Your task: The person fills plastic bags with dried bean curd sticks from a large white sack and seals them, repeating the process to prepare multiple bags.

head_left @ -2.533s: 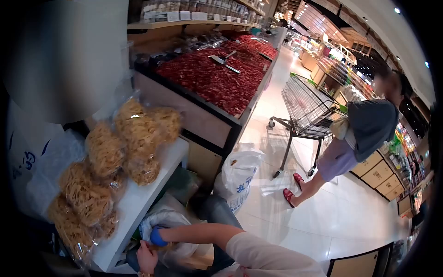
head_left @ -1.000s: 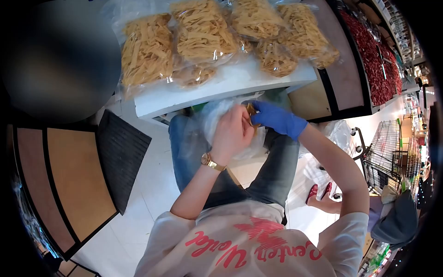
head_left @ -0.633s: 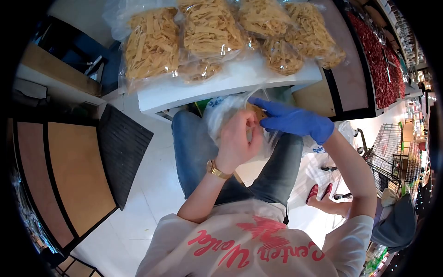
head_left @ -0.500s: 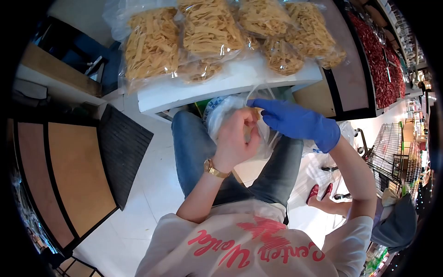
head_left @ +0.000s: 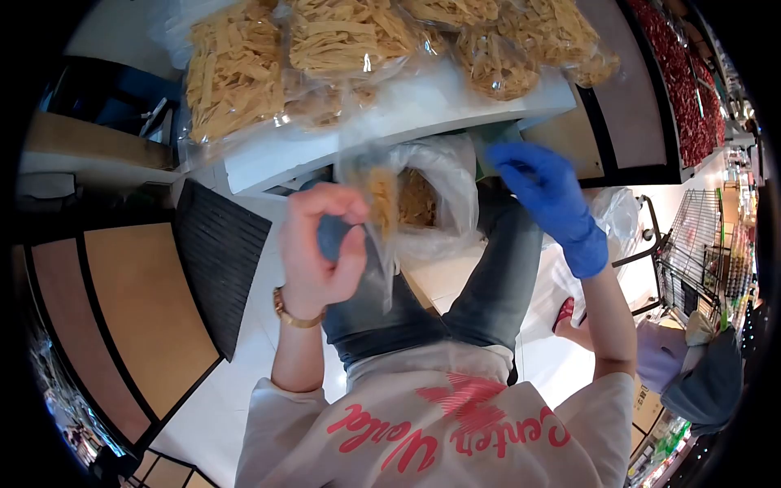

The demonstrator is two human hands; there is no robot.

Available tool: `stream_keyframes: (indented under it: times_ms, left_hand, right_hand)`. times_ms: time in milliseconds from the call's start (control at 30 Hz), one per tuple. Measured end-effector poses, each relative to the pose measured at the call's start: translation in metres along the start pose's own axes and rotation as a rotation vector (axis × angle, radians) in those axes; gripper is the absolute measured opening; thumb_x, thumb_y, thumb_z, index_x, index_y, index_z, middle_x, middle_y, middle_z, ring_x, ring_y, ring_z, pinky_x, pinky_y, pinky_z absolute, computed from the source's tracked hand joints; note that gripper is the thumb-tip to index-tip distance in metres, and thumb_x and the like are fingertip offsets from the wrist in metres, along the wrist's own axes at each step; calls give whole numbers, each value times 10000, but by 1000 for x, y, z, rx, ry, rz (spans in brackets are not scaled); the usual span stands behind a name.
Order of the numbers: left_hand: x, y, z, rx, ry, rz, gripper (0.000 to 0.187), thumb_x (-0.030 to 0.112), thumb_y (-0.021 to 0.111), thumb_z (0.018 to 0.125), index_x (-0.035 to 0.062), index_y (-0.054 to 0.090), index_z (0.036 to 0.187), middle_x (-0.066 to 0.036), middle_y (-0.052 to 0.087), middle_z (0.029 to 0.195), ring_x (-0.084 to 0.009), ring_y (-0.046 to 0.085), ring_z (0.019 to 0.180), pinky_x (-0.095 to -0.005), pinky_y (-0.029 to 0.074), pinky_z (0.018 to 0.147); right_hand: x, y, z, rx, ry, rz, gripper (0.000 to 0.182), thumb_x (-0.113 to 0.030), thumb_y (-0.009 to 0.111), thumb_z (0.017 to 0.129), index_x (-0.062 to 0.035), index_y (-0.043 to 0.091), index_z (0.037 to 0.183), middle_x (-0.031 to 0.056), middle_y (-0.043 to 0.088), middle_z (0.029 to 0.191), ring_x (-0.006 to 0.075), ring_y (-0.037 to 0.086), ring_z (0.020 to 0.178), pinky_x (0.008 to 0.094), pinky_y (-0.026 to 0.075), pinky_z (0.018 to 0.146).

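My left hand [head_left: 325,244], bare with a gold watch at the wrist, is closed in a pinch on the edge of a clear plastic bag [head_left: 382,211]. Some yellowish dried strips show inside this bag, which is blurred by motion. Right behind it, between my knees, a large clear plastic sack [head_left: 464,183] stands with its mouth open, and more dried strips [head_left: 417,199] lie inside. My right hand [head_left: 549,207], in a blue glove, hovers to the right of the sack's rim, fingers stretched out and nothing visible in them.
Several packed bags of dried strips [head_left: 350,37] lie on a white table [head_left: 317,154] in front of me. A ridged black mat [head_left: 220,268] is on the floor at left. At right are a shopping cart [head_left: 691,244], another person [head_left: 700,382] and red goods in a bin [head_left: 679,98].
My hands, close together over the sack before, have moved apart. The left swung left with the small bag; the gloved right moved right. The sack's open mouth now shows.
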State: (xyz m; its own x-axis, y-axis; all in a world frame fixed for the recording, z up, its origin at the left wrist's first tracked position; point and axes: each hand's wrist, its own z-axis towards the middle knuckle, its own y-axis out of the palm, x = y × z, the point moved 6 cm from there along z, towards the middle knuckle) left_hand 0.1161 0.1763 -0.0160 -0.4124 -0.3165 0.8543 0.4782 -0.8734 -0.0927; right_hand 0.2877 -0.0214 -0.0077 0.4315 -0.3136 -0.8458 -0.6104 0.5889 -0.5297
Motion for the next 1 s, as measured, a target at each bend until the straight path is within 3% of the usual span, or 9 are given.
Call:
stream_keyframes:
  times_ms: [167,300,433,600,667,700,800,900,1000]
  left_hand:
    - [13,-35,-12,187,87,-117,318,177,612,817,21,378,967,-164,556,823,-201,534,709,-317,440,694]
    - [23,-52,-16,227,83,-391,305,192,624,816,41,391,941,-169,559,811,-203,538,736,-315,457,697]
    - [29,-58,-10,202,26,-587,275,220,612,831,68,396,905,-145,540,773,-179,534,696,-326,478,705]
    - [45,-82,-15,352,24,-299,230,265,511,860,111,348,808,-46,515,642,-133,511,574,-356,474,690]
    - [53,-99,-19,379,65,-373,186,254,453,841,98,352,834,-30,484,650,-152,512,623,-405,494,569]
    - [57,-110,-19,347,63,-313,213,282,455,824,94,357,840,-18,494,628,-150,522,600,-412,487,570]
    - [60,-101,-13,367,19,-312,214,283,451,825,93,352,820,-30,500,646,-153,517,616,-408,491,604]
    - [54,-108,-16,519,-30,-189,206,276,453,823,105,341,793,-39,489,655,-146,502,626,-383,480,616]
    - [44,-95,-1,291,-26,-183,287,246,447,830,69,543,1034,-46,479,659,-194,547,676,-389,448,583]
  right_hand:
    - [111,49,-16,-123,74,49,175,-47,552,835,-1,610,995,144,630,872,187,600,742,280,477,679]
    - [181,109,-22,-198,146,31,197,-41,564,800,-15,617,988,160,634,851,258,614,765,324,489,714]
    - [233,180,-25,-312,129,-172,302,-51,584,752,-66,613,1052,189,545,1111,328,564,978,374,459,851]
    - [278,242,-15,-423,134,-540,420,-84,564,772,-164,551,1183,175,330,1373,398,408,1187,409,400,964]
    - [289,261,-12,-498,152,-703,462,-146,511,830,-264,469,1275,144,297,1412,419,341,1238,545,347,983]
    - [289,269,-12,-500,160,-691,462,-146,511,830,-264,469,1275,144,297,1412,419,341,1238,545,347,983]
    - [294,307,-14,-655,160,-757,479,-246,433,890,-384,367,1344,98,183,1489,417,257,1300,753,206,910]
    - [306,319,-14,-604,112,-838,478,-230,415,899,-377,358,1350,99,162,1496,413,242,1310,740,219,922]
    - [304,311,-8,-640,80,-776,410,-213,396,908,-338,441,1296,95,247,1460,399,304,1272,654,293,940]
